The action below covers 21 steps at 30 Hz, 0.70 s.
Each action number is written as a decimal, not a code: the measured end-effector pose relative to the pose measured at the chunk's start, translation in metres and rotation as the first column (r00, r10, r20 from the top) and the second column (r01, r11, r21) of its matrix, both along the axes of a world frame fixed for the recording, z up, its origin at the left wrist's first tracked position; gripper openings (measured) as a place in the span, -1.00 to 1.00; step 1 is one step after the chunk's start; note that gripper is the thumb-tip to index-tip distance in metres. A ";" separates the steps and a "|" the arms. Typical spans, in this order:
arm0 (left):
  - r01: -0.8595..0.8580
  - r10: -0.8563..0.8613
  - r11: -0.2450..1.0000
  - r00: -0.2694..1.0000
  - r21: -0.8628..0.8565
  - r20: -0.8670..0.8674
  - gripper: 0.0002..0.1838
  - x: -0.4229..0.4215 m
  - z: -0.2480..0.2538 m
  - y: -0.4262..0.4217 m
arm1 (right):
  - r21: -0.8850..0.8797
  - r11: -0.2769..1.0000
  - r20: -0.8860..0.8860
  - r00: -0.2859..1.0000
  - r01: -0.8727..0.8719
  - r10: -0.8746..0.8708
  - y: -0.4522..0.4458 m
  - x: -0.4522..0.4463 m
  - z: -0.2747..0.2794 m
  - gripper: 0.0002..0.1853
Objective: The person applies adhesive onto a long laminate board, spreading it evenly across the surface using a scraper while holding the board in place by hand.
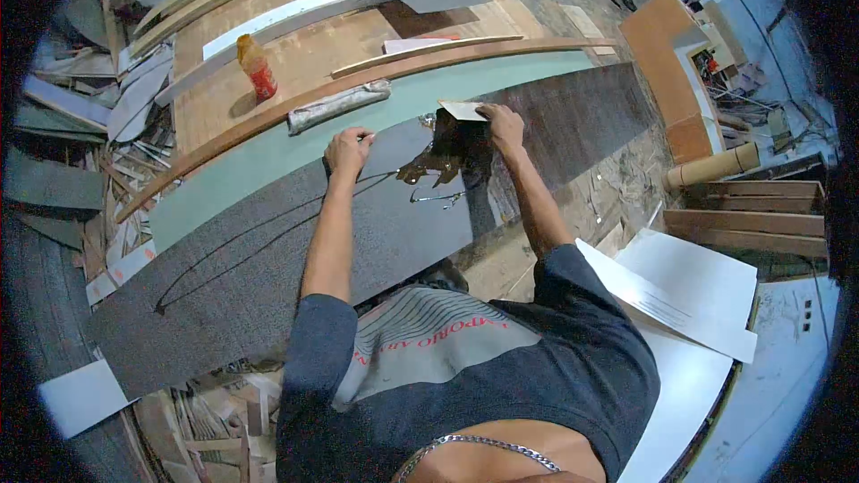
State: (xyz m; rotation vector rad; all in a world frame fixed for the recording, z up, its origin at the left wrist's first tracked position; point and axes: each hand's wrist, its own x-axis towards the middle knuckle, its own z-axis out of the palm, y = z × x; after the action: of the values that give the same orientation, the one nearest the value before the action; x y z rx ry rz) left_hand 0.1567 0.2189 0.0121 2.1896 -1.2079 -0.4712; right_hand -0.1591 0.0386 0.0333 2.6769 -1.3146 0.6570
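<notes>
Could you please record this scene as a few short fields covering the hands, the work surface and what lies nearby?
Right hand: grips a pale, flat, rectangular piece
Left hand: at the panel's far edge, fingers curled; contact unclear
Work surface: long, dark grey, textured panel, browner toward the right
On it: glossy brown liquid puddle
Beyond: grey-white wrapped cylinder on a pale green sheet; amber bottle with red lower part

the long dark-grey flat sheet [268, 250] lies partly over the pale-green flat board [474, 82]. on this sheet, between the left hand [347, 152] and the right hand [504, 127], is the brown liquid puddle [428, 167]. the grey rolled bundle [340, 105] lies on the board; further back at left, the red-amber plastic bottle [259, 70] stands on the brown wooden counter [313, 57].
</notes>
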 end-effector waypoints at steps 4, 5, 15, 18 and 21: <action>0.012 -0.012 1.000 1.000 0.025 -0.023 -0.78 0.000 0.004 -0.001 | 0.095 0.976 0.071 0.979 -0.198 0.192 -0.017 -0.002 0.000 -0.73; 0.013 -0.012 1.000 1.000 0.020 -0.023 -0.77 0.000 0.007 0.000 | 0.121 0.962 -0.021 0.969 -0.243 0.247 -0.016 -0.002 0.005 -0.73; 0.026 -0.026 1.000 1.000 0.003 0.015 -0.74 0.003 -0.007 -0.003 | 0.265 0.899 -0.202 0.892 -0.348 0.405 0.023 -0.057 0.000 -0.69; 0.019 -0.019 0.999 1.000 -0.030 -0.001 -0.75 0.002 -0.005 -0.001 | 0.242 0.910 -0.290 0.870 -0.336 0.398 0.030 -0.077 -0.010 -0.69; 0.022 -0.021 0.999 0.998 -0.025 0.059 -0.74 0.001 -0.005 -0.002 | 0.333 0.905 -0.323 0.870 -0.265 0.374 0.041 -0.084 -0.011 -0.71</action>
State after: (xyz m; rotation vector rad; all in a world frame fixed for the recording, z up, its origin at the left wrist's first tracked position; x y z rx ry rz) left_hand 0.1577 0.2174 0.0068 2.1847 -1.2629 -0.4011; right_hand -0.2427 0.0800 0.0227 3.0736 -0.9212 -0.0537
